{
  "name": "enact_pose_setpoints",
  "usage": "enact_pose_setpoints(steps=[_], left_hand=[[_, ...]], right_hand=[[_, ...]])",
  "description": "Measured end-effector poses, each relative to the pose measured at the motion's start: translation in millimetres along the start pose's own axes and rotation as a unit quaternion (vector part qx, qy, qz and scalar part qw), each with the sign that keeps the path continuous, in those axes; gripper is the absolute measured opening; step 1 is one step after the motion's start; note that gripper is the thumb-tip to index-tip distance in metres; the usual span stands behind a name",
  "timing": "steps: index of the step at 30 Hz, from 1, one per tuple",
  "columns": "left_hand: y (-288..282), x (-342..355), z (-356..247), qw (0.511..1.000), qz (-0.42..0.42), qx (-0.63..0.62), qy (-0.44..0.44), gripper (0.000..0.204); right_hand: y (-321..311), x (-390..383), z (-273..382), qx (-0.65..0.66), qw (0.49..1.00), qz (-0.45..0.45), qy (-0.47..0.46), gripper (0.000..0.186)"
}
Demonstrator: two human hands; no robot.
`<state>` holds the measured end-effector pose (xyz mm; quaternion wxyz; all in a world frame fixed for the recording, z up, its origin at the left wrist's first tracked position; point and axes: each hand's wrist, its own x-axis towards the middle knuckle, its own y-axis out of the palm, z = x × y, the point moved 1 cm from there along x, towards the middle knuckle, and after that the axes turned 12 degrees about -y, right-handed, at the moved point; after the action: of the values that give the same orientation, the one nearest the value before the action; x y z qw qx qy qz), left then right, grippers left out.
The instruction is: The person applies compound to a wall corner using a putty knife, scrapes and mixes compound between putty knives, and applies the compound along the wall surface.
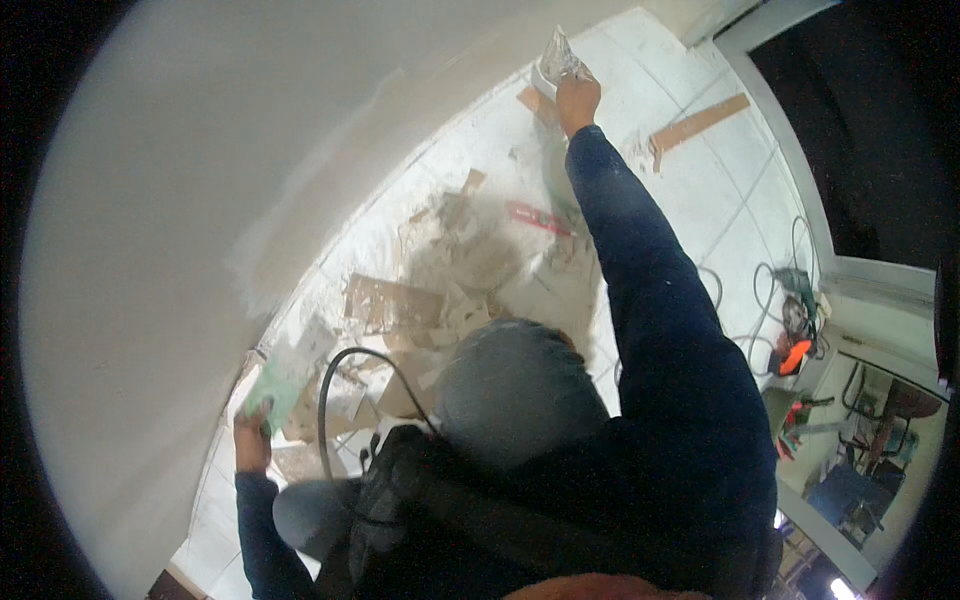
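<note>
My right hand reaches far ahead on a stretched arm, close to the foot of the wall. Its fingers are closed round a whitish, shiny, pointed thing, whose kind I cannot make out. At the lower left, my left hand grips the near end of a pale green flat piece, beside the wall's base. White smears cover the far end of that piece. Between my hands, torn brown cardboard and whitish scraps lie on the floor. A red, long, narrow thing lies among them.
A pale wall with smeared patches runs along the left. White floor tiles carry a brown strip at the far right. Corded tools lie near the right-hand frame. My grey-clad knee and a black looped cord are close below.
</note>
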<state>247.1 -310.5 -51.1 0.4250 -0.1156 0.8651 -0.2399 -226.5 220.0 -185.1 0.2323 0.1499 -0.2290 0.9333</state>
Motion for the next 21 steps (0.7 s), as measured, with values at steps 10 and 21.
enact_pose_setpoints(steps=[10, 21], left_hand=[[34, -128, 71, 0.9, -0.116, -0.361, -0.213, 0.032], [22, -102, 2, 0.939, -0.107, -0.273, -0.178, 0.033]], right_hand=[[119, -126, 52, -0.126, 0.96, -0.083, -0.235, 0.034], [70, -163, 13, 0.016, 0.988, 0.01, -0.153, 0.021]])
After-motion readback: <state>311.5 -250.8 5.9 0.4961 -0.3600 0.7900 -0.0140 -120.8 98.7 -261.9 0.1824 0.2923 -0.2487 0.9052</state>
